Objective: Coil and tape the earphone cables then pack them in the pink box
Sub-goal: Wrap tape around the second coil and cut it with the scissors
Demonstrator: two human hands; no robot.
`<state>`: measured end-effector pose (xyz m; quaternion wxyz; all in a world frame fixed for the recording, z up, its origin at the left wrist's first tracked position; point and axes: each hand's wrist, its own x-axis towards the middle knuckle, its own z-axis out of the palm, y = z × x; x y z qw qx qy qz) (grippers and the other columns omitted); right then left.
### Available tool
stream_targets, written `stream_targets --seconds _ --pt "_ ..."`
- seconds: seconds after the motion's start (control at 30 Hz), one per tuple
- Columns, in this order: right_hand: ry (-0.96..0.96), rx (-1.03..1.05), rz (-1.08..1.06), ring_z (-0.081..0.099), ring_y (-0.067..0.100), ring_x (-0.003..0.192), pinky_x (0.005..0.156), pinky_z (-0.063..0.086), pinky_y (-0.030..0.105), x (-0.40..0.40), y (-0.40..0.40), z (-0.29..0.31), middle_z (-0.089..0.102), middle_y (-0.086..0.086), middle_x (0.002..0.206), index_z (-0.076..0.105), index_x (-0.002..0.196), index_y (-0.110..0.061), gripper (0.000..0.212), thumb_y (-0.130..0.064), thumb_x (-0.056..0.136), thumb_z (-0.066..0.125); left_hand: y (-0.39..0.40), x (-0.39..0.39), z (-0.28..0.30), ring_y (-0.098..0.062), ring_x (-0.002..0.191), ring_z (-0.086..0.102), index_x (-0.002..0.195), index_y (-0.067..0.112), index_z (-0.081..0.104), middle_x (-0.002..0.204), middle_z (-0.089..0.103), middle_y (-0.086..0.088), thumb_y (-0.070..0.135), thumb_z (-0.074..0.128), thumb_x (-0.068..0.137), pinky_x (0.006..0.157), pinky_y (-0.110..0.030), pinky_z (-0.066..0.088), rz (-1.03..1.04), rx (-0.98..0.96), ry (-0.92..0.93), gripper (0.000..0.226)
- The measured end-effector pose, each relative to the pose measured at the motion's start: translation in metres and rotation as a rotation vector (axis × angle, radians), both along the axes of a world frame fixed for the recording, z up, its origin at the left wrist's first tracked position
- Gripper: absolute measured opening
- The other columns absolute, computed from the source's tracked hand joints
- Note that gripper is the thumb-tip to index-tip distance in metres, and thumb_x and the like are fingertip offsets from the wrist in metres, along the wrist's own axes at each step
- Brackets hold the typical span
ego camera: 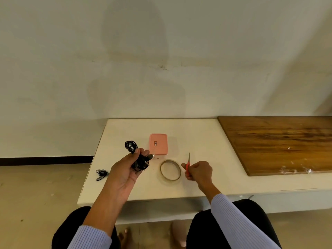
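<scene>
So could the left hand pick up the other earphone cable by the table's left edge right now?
Probably not yet: the left hand is shut on a coiled earphone cable. The loose cable lies just beside it, with nothing between.

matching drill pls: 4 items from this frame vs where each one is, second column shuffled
Items:
1. coiled black earphone cable
2. scissors
3. tape roll
4. second earphone cable

Places:
A. flat on the table between the hands
B. in the right hand
C. near the table's left edge
D. in the left hand

Pairs: 1-D, 2-B, 3-A, 4-C
</scene>
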<state>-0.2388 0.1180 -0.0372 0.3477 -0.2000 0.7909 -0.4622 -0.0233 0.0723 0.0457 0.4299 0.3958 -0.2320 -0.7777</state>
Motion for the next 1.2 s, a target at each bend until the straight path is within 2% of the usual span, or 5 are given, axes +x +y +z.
stream_targets --seconds 0.53,0.6,0.77,0.97,1.2 --pt "0.727 0.337 0.288 0.061 0.018 0.073 0.069 0.053 0.027 0.002 -0.017 0.000 0.068 0.006 0.088 0.067 0.095 -0.005 0.016 -0.018 0.092 0.057 0.023 0.012 -0.033 -0.017 0.078 0.073 0.089 0.002 0.067 0.089 0.074 -0.013 0.009 0.055 0.089 0.080 -0.031 0.049 -0.047 0.015 -0.149 0.014" --pt "0.615 0.170 0.338 0.064 0.015 0.074 0.069 0.051 0.022 0.020 -0.008 0.012 0.069 0.001 0.086 0.070 0.091 -0.007 0.021 -0.027 0.090 0.061 0.024 0.013 -0.032 -0.019 0.080 0.073 0.090 0.002 0.068 0.092 0.074 -0.013 0.009 0.056 0.088 0.080 -0.030 0.049 -0.069 -0.018 -0.165 0.015" --pt "-0.270 -0.056 0.319 0.072 0.018 0.077 0.070 0.060 0.032 0.070 0.021 0.057 0.074 0.008 0.089 0.067 0.096 -0.009 0.046 -0.053 0.083 0.059 0.028 0.013 -0.031 -0.025 0.100 0.068 0.101 -0.002 0.069 0.103 0.072 -0.014 0.013 0.057 0.088 0.093 -0.033 0.047 -0.156 -0.077 -0.175 0.023" --pt "-0.343 -0.161 0.216 0.072 0.020 0.075 0.061 0.057 0.028 0.077 0.032 0.050 0.073 0.011 0.082 0.064 0.101 -0.004 0.039 -0.021 0.070 0.081 0.032 0.014 -0.025 -0.026 0.099 0.069 0.093 0.005 0.072 0.102 0.073 -0.012 0.014 0.057 0.088 0.089 -0.032 0.048 -0.183 -0.120 -0.196 0.018" --pt "-0.498 -0.143 0.249 0.072 0.019 0.084 0.062 0.056 0.028 0.087 0.026 0.048 0.073 0.011 0.097 0.063 0.106 -0.008 0.021 -0.013 0.086 0.066 0.028 0.021 -0.025 -0.022 0.103 0.067 0.103 0.001 0.070 0.105 0.072 -0.010 0.014 0.056 0.090 0.090 -0.030 0.047 -0.162 -0.137 -0.203 0.023"
